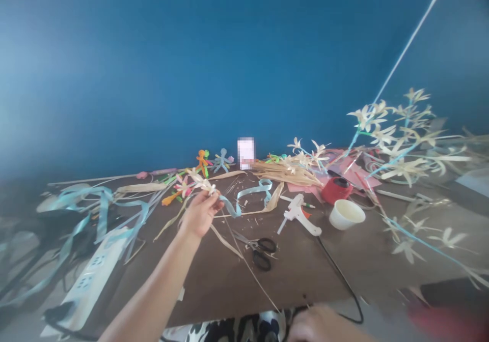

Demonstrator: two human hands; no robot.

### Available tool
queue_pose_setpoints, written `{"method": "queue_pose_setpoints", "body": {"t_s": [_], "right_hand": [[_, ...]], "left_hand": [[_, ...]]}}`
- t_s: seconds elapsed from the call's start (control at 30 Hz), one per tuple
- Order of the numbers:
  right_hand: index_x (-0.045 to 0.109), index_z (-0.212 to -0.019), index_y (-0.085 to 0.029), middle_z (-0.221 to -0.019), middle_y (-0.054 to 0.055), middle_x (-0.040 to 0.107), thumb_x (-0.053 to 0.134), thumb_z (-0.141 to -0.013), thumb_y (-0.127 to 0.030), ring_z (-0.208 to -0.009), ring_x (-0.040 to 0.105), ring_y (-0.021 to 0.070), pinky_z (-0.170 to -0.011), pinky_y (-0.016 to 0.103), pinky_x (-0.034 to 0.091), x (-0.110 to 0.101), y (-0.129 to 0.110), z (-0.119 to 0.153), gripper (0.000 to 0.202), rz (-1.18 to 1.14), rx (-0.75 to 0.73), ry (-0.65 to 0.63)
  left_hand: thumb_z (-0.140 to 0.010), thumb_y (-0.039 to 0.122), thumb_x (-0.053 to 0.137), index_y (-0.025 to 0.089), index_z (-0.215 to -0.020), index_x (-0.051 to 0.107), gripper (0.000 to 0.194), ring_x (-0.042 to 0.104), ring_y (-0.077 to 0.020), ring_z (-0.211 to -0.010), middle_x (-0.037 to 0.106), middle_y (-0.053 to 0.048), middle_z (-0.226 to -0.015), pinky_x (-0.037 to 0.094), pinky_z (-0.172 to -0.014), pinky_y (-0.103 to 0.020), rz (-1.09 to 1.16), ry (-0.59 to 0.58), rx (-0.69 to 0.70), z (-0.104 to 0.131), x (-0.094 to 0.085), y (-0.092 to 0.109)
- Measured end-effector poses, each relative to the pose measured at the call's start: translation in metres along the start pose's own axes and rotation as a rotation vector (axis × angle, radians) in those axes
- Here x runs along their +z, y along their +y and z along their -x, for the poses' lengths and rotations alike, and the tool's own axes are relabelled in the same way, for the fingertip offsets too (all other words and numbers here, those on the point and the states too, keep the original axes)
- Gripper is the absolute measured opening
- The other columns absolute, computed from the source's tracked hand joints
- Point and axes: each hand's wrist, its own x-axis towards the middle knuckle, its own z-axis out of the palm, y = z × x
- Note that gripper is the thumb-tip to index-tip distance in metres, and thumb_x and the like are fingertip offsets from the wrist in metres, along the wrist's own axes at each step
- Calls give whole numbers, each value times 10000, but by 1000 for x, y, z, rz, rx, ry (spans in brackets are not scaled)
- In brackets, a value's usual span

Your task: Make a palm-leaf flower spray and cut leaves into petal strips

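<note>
My left hand [201,212] is raised over the middle of the table, its fingers pinched on a pale husk flower [202,181] with a thin stem. A light blue ribbon [254,192] curls just right of those fingers. Down at the bottom edge, my right hand [311,324] is blurred and partly cut off, so its fingers cannot be made out. Black-handled scissors [262,253] lie open between the hands. Farther right rests a white glue gun [300,215] with a black cord.
A white cup [347,215] stands by a red object [336,190]. Husk-flower branches [405,164] spread across the right side. At the left are a power strip [91,276] and more blue ribbon [103,209]. A blue wall [229,67] rises behind the table [214,291].
</note>
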Motion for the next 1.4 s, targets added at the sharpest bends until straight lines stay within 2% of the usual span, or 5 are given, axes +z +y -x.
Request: {"method": "queue_pose_setpoints", "body": {"t_s": [0.13, 0.27, 0.4, 0.57, 1.4], "right_hand": [[608, -800, -202, -683, 6, 621, 386, -807, -265, -616, 563, 123, -569, 203, 400, -75, -29, -36, 231, -253, 47, 407], [568, -976, -195, -936, 42, 607, 479, -759, -332, -803, 559, 159, -652, 235, 424, -106, -22, -97, 272, -422, 7, 665], [616, -885, -174, -823, 29, 634, 442, -774, -365, -790, 565, 167, -687, 257, 415, -111, -8, -145, 281, -567, -18, 462], [617, -649, -140, -570, 6, 601, 498, -729, -352, -569, 528, 127, -582, 239, 381, -114, 9, -166, 255, -539, 57, 309], [587, -613, -164, -569, -9, 575, 497, -694, -255, -516, 492, 109, -517, 219, 347, -105, 33, -191, 152, -257, 108, 488]], "left_hand": [[-634, 208, 653, 144, -727, 582, 133, 525, -92, -619, 556, -7, -723, 427, -579, -221, -62, -78, -62, -1, 13, -15], [-649, 256, 639, 146, -726, 587, 143, 513, -95, -616, 555, -9, -708, 421, -595, -231, -135, -163, -80, -2, 27, -27], [-631, 290, 647, 142, -759, 593, 203, 511, -108, -608, 586, -22, -729, 414, -600, -247, -241, -189, -110, -4, 35, -32], [-616, 293, 653, 148, -721, 594, 189, 498, -97, -542, 591, -4, -683, 401, -591, -255, -254, -200, -124, -10, 31, -35], [-606, 256, 637, 182, -694, 559, 139, 502, -124, -559, 533, 22, -600, 369, -562, -246, -377, -208, -166, -28, 9, -52]]}}
